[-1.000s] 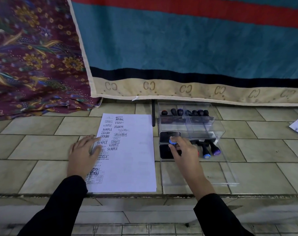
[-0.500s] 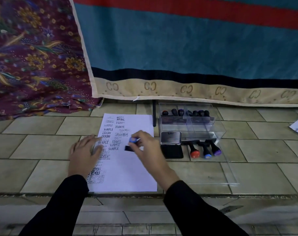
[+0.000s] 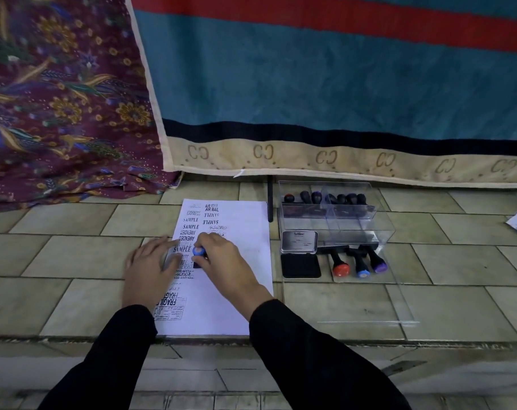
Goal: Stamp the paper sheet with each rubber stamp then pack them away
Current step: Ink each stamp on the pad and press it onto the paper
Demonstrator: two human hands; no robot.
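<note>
Head view, middle of the frame: the fingers (image 3: pixel 211 245) of the right hand (image 3: pixel 226 261) are curled round a small rubber stamp with a blue cap (image 3: pixel 197 251) and grip it upright. Its dark base is down on the paper sheet (image 3: pixel 239 279), among the printed marks. Just to the left, the left hand (image 3: pixel 150 269) lies flat with straight fingers. It presses the left edge of the sheet, and the fingertips reach over the stamped words. Both arms are in black sleeves (image 3: pixel 310 350).

The sheet lies on the tiled worktop (image 3: pixel 74 255), its near edge at the worktop's edge. Its left half carries many marks such as SAMPLE, AIR MAIL and AMENDED, and the right half is mostly bare.

Right of the sheet is an open ink pad (image 3: pixel 300 266) with its metal lid (image 3: pixel 299 241) standing up behind it. Beside the pad three stamps lie on their sides, capped red (image 3: pixel 340 268), blue (image 3: pixel 362 272) and purple (image 3: pixel 380 265). Behind them stands a clear box (image 3: pixel 354 226) with more stamps (image 3: pixel 325 199) in a row at its far side. A clear flat lid (image 3: pixel 384 306) lies in front, lower right.

A teal striped cloth (image 3: pixel 310 84) hangs across the upper frame. A dark red floral cloth (image 3: pixel 59 99) fills the upper left.
</note>
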